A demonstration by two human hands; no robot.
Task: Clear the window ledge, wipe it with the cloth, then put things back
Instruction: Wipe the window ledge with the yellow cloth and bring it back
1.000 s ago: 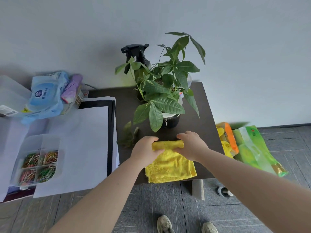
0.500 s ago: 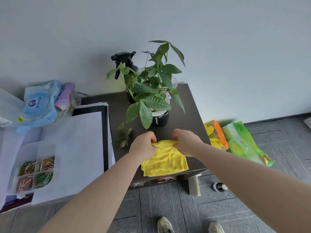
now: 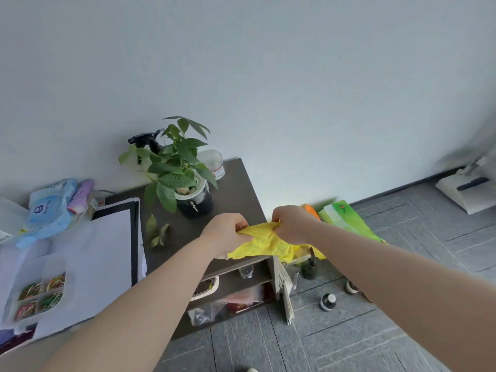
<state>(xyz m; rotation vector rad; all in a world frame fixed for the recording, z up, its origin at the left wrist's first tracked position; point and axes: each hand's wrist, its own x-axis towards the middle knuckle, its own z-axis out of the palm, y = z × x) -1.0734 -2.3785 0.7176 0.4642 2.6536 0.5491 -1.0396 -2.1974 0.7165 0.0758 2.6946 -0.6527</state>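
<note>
While both arms reach in from the bottom of the frame, the left hand (image 3: 228,232) and the right hand (image 3: 291,224) each have their fingers closed on the top edge of the yellow cloth (image 3: 264,244), a little right of the frame's centre. Between the fists the cloth is bunched, and the rest hangs crumpled over the front right corner of the dark shelf unit (image 3: 233,189). Above and left of the hands a potted plant (image 3: 178,167) stands on the dark top, with a black spray bottle (image 3: 146,142) behind it against the wall and a clear jar (image 3: 214,163) just right of the leaves. A few loose leaves (image 3: 157,232) lie on the top, left of the left hand. White paper sheets (image 3: 107,253) cover the left of the frame, with a blue wipes pack (image 3: 48,210) at their upper left and a clear box of coloured clips (image 3: 40,295) at their lower left. A green packet (image 3: 346,218) lies on the grey floor right of the right hand.
</note>
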